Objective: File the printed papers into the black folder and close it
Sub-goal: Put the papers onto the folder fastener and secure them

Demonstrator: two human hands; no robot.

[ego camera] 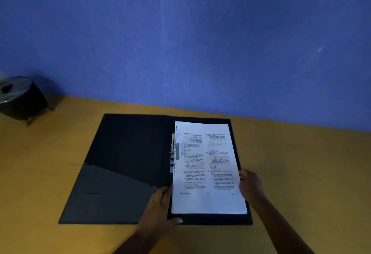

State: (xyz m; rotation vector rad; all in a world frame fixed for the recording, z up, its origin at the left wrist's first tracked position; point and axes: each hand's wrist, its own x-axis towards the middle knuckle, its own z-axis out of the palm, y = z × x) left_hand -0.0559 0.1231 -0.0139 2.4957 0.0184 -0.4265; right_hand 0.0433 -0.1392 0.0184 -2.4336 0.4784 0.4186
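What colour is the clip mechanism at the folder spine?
Silver-grey metal clip, against the black folder. Head view, the only one, shows it.

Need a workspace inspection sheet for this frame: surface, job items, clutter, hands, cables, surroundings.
Surface: yellow-brown table, dimly lit.
Job's things: black folder lies open flat; printed papers rest on its right half beside the metal clip.
Clutter: dark round container at far left.
Grippers: left hand at the papers' left edge, right hand at their right edge; grip unclear.
Cables: nothing seen.
Surroundings: blue wall behind.
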